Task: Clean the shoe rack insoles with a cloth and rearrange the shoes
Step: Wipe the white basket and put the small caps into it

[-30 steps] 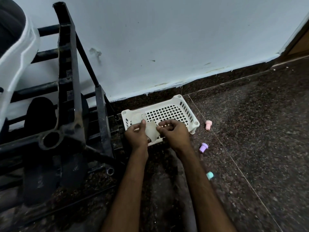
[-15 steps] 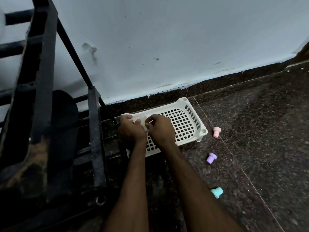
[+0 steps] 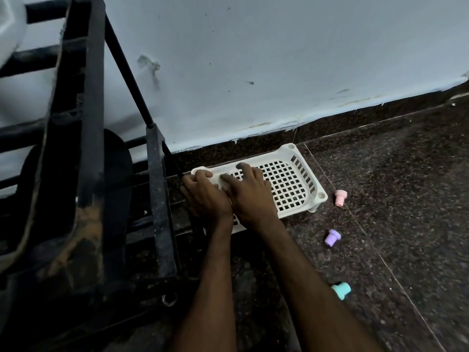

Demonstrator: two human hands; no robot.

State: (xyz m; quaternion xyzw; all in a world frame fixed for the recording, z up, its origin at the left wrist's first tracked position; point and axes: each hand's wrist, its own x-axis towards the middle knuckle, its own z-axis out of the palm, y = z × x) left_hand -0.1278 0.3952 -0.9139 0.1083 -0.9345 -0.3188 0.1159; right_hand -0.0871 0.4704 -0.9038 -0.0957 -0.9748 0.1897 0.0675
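A white perforated plastic tray [image 3: 291, 184] lies on the dark floor against the wall, just right of the black shoe rack [image 3: 157, 199]. Both my hands are on its left part. My left hand [image 3: 203, 196] curls its fingers over the tray's left end. My right hand [image 3: 250, 194] lies beside it with fingers spread flat, pressing down. A small pale cloth [image 3: 218, 183] shows only as a sliver between the two hands; most of it is hidden under them.
A dark shoe [image 3: 114, 179] stands on edge in the rack's lower tier. Three small plastic pegs lie on the floor right of the tray: pink [image 3: 339, 197], purple [image 3: 332, 237], teal [image 3: 341, 290]. A white object [image 3: 10, 29] sits at the top left. Wall close behind.
Both hands held the pale cloth up over the tray's near edge; they have since gone down onto the tray's left part, and my right fingers have spread flat. The view has moved closer.
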